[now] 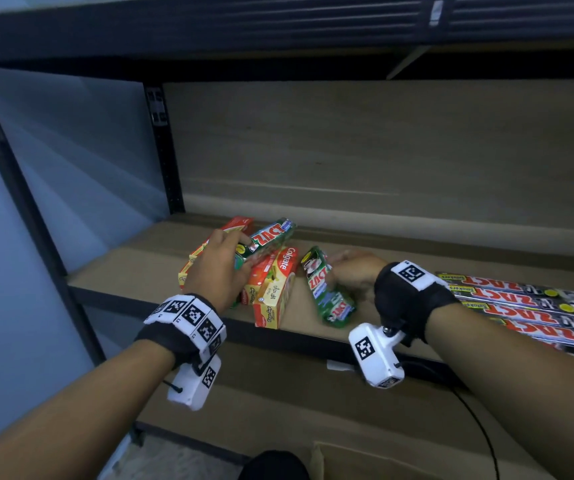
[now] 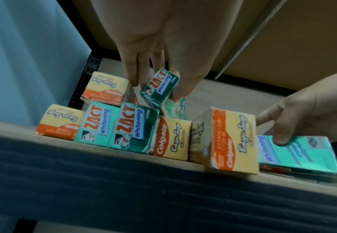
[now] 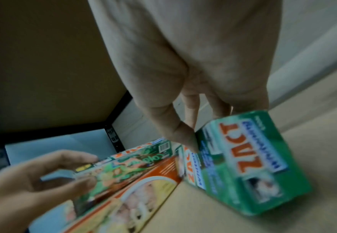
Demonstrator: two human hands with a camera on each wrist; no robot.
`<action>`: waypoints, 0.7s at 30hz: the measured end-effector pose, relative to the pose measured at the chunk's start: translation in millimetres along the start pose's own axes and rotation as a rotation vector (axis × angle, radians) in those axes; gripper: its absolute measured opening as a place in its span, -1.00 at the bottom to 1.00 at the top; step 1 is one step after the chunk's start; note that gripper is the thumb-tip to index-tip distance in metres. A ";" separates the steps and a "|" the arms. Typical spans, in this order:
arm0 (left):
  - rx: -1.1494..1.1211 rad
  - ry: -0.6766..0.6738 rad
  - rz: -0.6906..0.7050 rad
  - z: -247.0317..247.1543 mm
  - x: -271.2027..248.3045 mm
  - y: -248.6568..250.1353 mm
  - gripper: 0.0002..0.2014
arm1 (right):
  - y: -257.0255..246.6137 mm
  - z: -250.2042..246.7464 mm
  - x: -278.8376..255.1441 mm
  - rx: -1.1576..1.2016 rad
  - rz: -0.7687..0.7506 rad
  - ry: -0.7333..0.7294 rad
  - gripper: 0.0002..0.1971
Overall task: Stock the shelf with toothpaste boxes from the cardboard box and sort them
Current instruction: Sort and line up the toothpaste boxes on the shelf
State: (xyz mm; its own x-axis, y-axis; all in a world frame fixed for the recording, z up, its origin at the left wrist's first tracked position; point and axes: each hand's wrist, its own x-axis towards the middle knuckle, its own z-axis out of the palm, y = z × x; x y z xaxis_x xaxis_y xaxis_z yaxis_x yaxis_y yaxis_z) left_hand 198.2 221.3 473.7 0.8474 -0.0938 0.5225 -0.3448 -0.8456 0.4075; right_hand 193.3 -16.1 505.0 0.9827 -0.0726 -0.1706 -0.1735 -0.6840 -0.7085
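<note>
Two hands worked: left hand (image 1: 221, 268) gripped a green rectangular cardboard Zact box (image 1: 267, 239), right hand (image 1: 354, 270) pinched another green Zact carton (image 1: 330, 292) at 3 o'clock; best grouped by brand, ends flush.

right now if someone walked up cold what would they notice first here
The jumbled heap of toothpaste boxes at the left of the shelf: the left hand grips a green Zact box on top of the heap, beside orange-yellow Colgate boxes. Just right of it, the right hand holds green Zact Whitening boxes on the shelf board. At the far right, black Zact Smokers boxes lie flat in a neat row.
</note>
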 end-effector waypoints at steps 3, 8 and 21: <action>-0.006 0.033 0.004 0.6 -3.3 5.8 -0.65 | 14.0 -20.9 -4.8 -0.105 -0.017 0.014 -0.60; -0.087 0.042 0.054 1.6 -6.4 22.8 -0.67 | 33.2 -40.4 -3.3 -0.314 -0.089 0.050 -0.50; -0.270 0.136 0.046 2.8 -15.0 37.2 -0.71 | 54.8 -54.9 -3.2 -0.397 -0.146 0.110 -0.37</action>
State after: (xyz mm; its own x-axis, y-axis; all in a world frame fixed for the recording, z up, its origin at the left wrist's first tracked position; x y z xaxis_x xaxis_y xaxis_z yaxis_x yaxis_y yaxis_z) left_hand 173.7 189.8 478.9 0.7729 -0.0424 0.6331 -0.4918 -0.6705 0.5555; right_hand 184.2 -93.1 504.3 0.9999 -0.0173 0.0012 -0.0154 -0.9172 -0.3982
